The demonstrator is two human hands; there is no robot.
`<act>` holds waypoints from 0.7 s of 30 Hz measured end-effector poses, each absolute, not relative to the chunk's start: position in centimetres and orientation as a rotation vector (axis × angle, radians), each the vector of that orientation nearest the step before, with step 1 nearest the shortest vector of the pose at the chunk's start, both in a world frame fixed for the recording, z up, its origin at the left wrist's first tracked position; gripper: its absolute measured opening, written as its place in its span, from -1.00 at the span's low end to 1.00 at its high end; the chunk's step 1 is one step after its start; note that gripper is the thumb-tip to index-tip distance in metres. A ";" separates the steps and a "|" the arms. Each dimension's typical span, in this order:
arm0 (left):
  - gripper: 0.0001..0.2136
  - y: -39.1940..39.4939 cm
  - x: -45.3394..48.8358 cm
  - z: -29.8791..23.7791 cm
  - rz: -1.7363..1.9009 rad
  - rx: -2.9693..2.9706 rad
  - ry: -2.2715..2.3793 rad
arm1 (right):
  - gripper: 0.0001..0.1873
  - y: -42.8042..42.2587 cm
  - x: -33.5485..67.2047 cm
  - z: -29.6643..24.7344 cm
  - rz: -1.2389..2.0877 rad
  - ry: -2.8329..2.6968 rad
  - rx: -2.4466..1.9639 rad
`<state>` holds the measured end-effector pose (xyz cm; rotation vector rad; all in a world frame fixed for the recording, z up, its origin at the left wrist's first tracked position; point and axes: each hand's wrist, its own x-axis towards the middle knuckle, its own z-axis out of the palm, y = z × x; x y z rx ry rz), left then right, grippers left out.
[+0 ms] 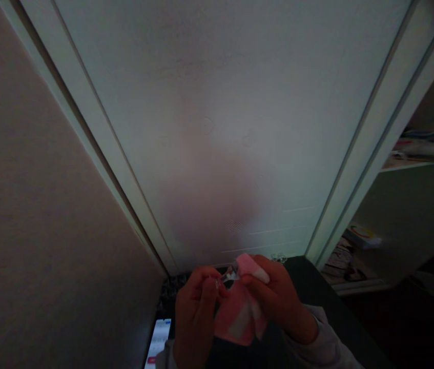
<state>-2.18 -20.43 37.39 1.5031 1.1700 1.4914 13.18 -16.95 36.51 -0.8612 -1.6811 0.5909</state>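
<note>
One small, shiny, clear object (229, 275), blurred, is pinched in left hand (198, 302); right hand (276, 292) grips pink-and-white cloth (238, 320). Pale open shelf (424, 165) holds indistinct items (424, 149); lit rectangular phone (159, 338) cut off below.

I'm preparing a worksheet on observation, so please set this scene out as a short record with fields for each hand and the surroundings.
Left hand: left hand pinching a small shiny item, too dim to identify
Right hand: right hand gripping a pink and white cloth
Left of hands: phone, screen lit
Below: dark surface
Beyond: pale panel
Far right: shelf with assorted things
Light: dim
</note>
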 end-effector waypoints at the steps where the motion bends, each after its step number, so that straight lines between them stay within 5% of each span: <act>1: -0.74 -20.4 -2.0 37.3 1.512 1.515 1.141 | -0.68 -16.9 13.3 36.4 0.582 -1.638 -0.872; 15: -0.81 -20.4 -0.9 37.4 1.448 1.681 1.226 | -0.85 -16.8 15.3 36.2 0.888 -1.575 -0.800; 21: -0.79 -20.3 -0.7 37.2 1.451 1.637 1.279 | -0.47 -16.5 15.5 36.1 0.941 -1.545 -0.656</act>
